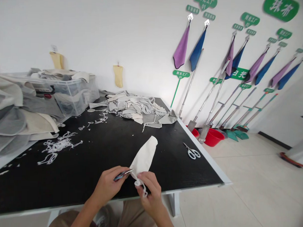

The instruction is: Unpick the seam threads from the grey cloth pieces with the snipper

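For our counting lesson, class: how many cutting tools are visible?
2: snips in the left hand; scissors lying on the black table near its right edge. The cloth pile could hide more.

The person's left hand [108, 184] and right hand [150, 191] are both uncovered, with slender fingers; the nails are too small to be judged. The left forearm [87, 207] and the right forearm [161, 216] are also bare along the whole part which is visible, and each becomes narrower toward the wrist. On the legs are worn loose trousers of plain, brownish-taupe cloth [136, 217], matt in surface, with soft folds and a somewhat darker tone in the shaded parts.
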`<state>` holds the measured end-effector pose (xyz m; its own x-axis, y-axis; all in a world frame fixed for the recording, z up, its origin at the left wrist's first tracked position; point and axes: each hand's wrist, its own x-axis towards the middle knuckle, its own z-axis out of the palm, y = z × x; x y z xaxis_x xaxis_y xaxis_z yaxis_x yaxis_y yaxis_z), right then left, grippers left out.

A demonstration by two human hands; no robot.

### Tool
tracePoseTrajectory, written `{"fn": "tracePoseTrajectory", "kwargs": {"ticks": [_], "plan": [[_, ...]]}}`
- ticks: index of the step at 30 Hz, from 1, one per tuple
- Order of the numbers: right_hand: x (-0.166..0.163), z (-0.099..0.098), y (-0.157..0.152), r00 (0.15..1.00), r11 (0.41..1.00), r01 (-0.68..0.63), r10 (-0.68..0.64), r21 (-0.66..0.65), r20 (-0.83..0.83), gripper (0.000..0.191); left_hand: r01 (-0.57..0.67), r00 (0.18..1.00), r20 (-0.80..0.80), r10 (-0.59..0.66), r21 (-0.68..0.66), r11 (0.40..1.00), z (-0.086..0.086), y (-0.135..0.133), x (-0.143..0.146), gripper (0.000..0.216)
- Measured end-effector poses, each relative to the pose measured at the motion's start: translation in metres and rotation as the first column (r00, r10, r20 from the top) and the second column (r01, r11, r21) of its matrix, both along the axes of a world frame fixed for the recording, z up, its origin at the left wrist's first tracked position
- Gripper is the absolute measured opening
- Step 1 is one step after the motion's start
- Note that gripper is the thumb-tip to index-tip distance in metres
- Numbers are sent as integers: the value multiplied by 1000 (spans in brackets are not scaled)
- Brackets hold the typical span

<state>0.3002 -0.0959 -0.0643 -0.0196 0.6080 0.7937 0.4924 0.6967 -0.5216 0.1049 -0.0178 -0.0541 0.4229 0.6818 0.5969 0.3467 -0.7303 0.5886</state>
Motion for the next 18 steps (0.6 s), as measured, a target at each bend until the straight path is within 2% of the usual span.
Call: {"fn": "tracePoseTrajectory", "kwargs": {"ticks": [4,8,13,18], "plan": [[0,2,-2,999,999,-50,50,-18,13,44,49,988,-149,-29,131,990,-6,6,-6,20],[4,5,-6,998,990,-60,56,-125,-31,27,88,971,-236,-40,194,977,-6,3,-13,22],[10,7,-14,991,945,-104,72,-311,-114,19,104,958,-282,-57,155,983,-2,-3,-24,23],[12,5,-21,992,924,-75,32,-374,-119,10,74,922,-385,-39,75,994,-1,-10,-31,30]]}}
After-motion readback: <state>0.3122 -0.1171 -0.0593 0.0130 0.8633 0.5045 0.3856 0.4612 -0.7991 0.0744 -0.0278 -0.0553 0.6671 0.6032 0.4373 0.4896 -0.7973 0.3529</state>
